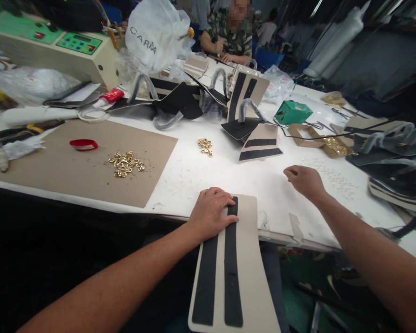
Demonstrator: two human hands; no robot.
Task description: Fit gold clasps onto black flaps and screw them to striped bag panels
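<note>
1. Nearest the camera, at the bottom centre of the frame, lies the flat beige panel with two long black stripes (251, 259). Its long axis runs almost straight up the frame, across the front edge of the white worktable (180, 178), so its far end reaches the tabletop.

2. Closest to it is the left hand (213, 212), which comes in from the lower left and rests on the panel's far end. Its thumb and forefinger stand parted on the right-hand black stripe, a gap between them; the other fingers lie over the top.

3. From the right side of the frame comes the right hand (305, 180), above and to the right of the panel and well apart from it. Its fingers are curled in, thumb and forefinger pressed together; whether they pinch something tiny, I cannot tell.

4. Just right of that hand, small pale bits (334, 175) lie scattered on the tabletop.

5. Above the panel's far end, near mid-frame, sits a loose cluster of shiny gold metal pieces (204, 144), apart from both hands.
</note>
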